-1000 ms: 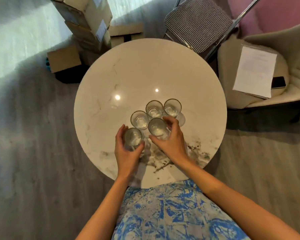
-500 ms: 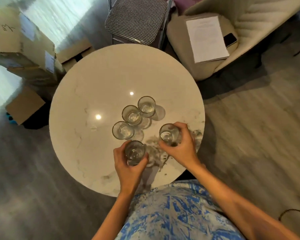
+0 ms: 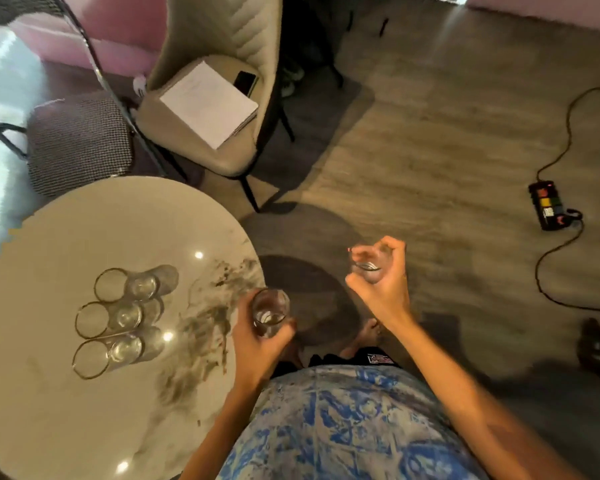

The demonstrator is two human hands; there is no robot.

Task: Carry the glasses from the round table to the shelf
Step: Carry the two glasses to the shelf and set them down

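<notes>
Three clear gold-rimmed glasses [image 3: 118, 323] sit on round marble worktop [image 3: 84, 220]; our left hand [image 3: 257, 341] wraps a fourth clear glass [image 3: 269, 311] at its edge, right hand [image 3: 385, 285] curls round a fifth glass [image 3: 368, 270] over the floor, both upright for carrying; shelf out of view; black power strip [image 3: 548, 209] and cable rightward, likely trip risk.

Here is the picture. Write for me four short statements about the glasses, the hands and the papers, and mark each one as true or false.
1. Three glasses stand on the table. True.
2. The left hand is empty. False: the left hand holds a glass.
3. The right hand holds a second glass above the floor. True.
4. The papers lie on the table. False: the papers lie on the chair.
</notes>
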